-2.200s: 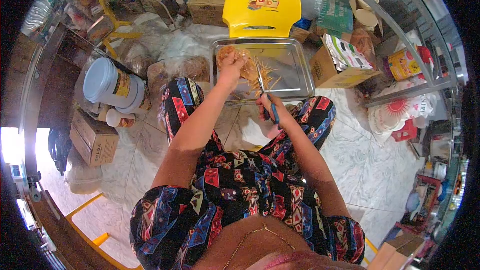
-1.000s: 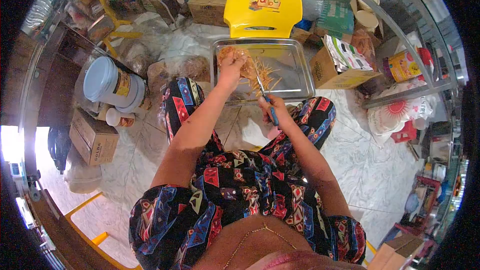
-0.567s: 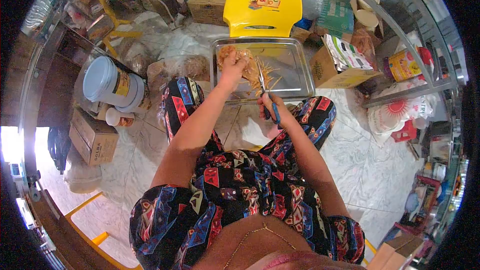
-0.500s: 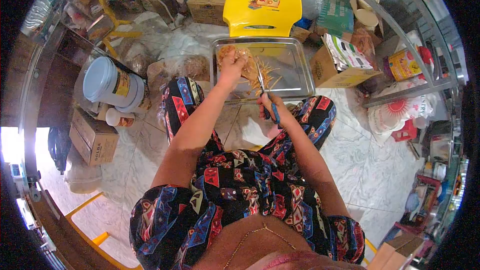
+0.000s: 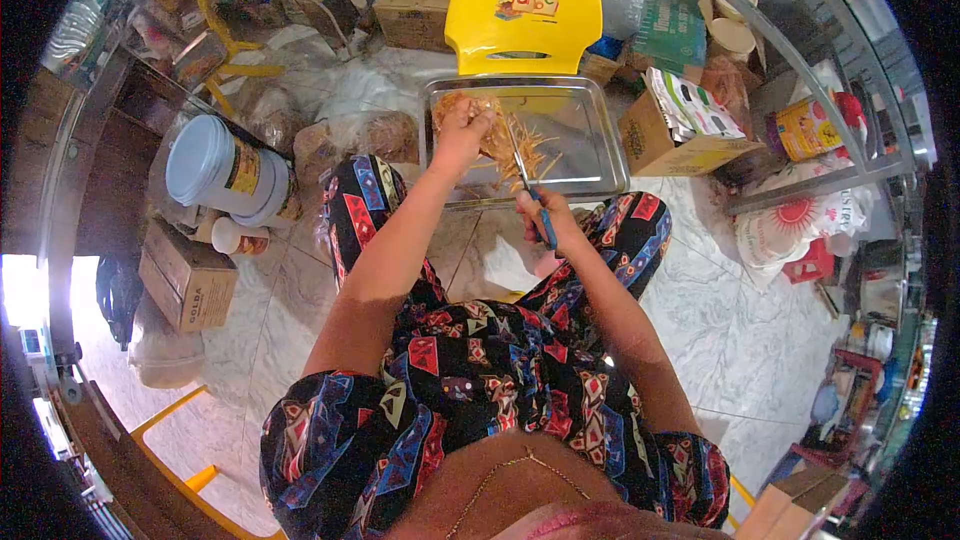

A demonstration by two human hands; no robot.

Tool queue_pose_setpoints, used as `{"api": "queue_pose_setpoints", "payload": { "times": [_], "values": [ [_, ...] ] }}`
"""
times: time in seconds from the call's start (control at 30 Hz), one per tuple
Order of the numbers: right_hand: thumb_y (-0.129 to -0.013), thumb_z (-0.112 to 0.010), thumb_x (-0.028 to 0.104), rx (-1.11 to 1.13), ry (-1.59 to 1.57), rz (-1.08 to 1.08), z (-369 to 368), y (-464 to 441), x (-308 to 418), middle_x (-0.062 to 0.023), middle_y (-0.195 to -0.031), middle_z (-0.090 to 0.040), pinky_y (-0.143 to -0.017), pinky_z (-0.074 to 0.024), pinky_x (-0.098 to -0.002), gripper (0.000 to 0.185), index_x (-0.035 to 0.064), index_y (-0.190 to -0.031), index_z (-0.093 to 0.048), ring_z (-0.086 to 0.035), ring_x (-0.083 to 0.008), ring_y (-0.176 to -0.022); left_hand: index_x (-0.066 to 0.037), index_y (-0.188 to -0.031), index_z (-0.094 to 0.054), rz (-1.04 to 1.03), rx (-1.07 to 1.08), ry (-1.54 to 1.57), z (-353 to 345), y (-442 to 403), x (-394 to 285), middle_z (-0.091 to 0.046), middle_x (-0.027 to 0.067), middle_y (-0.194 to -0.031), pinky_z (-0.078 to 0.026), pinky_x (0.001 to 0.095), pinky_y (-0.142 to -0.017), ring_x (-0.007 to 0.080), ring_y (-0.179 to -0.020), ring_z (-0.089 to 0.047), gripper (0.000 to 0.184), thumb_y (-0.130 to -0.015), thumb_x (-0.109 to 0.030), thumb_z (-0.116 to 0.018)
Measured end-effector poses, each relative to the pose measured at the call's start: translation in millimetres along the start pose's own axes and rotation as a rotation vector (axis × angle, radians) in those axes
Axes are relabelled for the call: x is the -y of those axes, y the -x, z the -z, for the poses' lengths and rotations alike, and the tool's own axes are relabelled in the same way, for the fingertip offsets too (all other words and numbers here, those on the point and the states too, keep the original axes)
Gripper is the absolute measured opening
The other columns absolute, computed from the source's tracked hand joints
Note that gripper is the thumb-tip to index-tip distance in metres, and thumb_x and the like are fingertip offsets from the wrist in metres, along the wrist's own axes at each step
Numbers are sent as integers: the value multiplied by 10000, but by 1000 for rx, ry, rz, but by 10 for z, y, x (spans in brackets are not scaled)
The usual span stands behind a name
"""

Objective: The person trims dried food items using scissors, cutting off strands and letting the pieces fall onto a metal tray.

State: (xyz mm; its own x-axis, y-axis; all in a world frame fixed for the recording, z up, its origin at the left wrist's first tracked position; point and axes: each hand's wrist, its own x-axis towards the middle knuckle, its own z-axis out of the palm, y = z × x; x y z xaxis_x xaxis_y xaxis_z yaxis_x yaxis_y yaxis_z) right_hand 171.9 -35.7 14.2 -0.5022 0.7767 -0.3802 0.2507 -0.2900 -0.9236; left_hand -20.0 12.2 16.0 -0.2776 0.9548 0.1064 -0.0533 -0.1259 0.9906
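A clear rectangular tray (image 5: 613,140) lies in front of a yellow chair back. My left hand (image 5: 463,132) is closed on an orange-brown sheet-like piece (image 5: 493,143) over the tray's left part. Wrapped round the blue handles of a pair of scissors (image 5: 545,224), my right hand (image 5: 553,223) is at the tray's near edge. The blades point away from me and lie along the piece's right side. Thin light-brown strips (image 5: 535,147) are heaped beside the blades in the tray. My fingers hide part of the piece.
Beyond the tray is the yellow chair (image 5: 524,15). Blue-white buckets (image 5: 215,165) and a cardboard box (image 5: 190,275) stand at the left. On the right are an open box with packets (image 5: 675,145), a metal rack and a white sack (image 5: 790,225).
The scissors' handles have come together and the blades look closed, where half a second ago the handles were spread. My left hand has shifted very slightly left.
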Motion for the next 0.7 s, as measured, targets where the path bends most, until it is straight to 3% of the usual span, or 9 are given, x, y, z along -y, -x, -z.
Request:
{"api": "queue_pose_setpoints", "payload": {
  "times": [0.2, 0.3, 0.4, 0.47, 0.7],
  "values": [
    [-844, -498, 369, -15, 72, -20, 17, 1, 34, -24, -519, -442, -403, -400, -247, 380, -8, -798, -506, -464, -121, -421, 7, -1057, -474, 32, -25, 156, -30, 21, -20, -547, 43, -971, -418, 243, -742, 114, -840, -519, 254, -821, -75, -514],
    [-857, -471, 396, 40, 14, 61, -12, -9, -47, -28, -579, -456, -456, -417, -249, 392, 5, -842, -495, -485, -117, -488, 4, -1057, -471, 54, -10, 282, -3, -17, 47, -543, 42, -966, -428, 250, -730, 117, -833, -521, 254, -823, -82, -518],
    [-851, -497, 377, 63, -234, 107, -34, -31, -96, -33, -601, -465, -471, -409, -255, 372, 7, -871, -474, -464, -116, -510, -8, -1046, -472, 110, -83, 261, 53, -48, 70, -542, 39, -936, -443, 257, -703, 118, -807, -524, 241, -823, -85, -519],
    [-855, -413, 477, 140, -118, 56, 31, -50, -135, -36, -715, -471, -577, -430, -260, 469, 19, -945, -453, -491, -120, -632, -16, -1036, -471, 75, -79, 249, 61, -47, -10, -540, 38, -912, -451, 261, -681, 120, -782, -525, 228, -824, -86, -518],
    [-871, -399, 452, 134, -102, 62, -8, -39, -110, -38, -690, -476, -539, -429, -263, 457, 3, -934, -455, -485, -128, -597, -22, -1035, -475, 116, -52, 266, 22, -8, -31, -544, 38, -905, -446, 247, -666, 112, -771, -526, 217, -829, -82, -504]
  ]
}}
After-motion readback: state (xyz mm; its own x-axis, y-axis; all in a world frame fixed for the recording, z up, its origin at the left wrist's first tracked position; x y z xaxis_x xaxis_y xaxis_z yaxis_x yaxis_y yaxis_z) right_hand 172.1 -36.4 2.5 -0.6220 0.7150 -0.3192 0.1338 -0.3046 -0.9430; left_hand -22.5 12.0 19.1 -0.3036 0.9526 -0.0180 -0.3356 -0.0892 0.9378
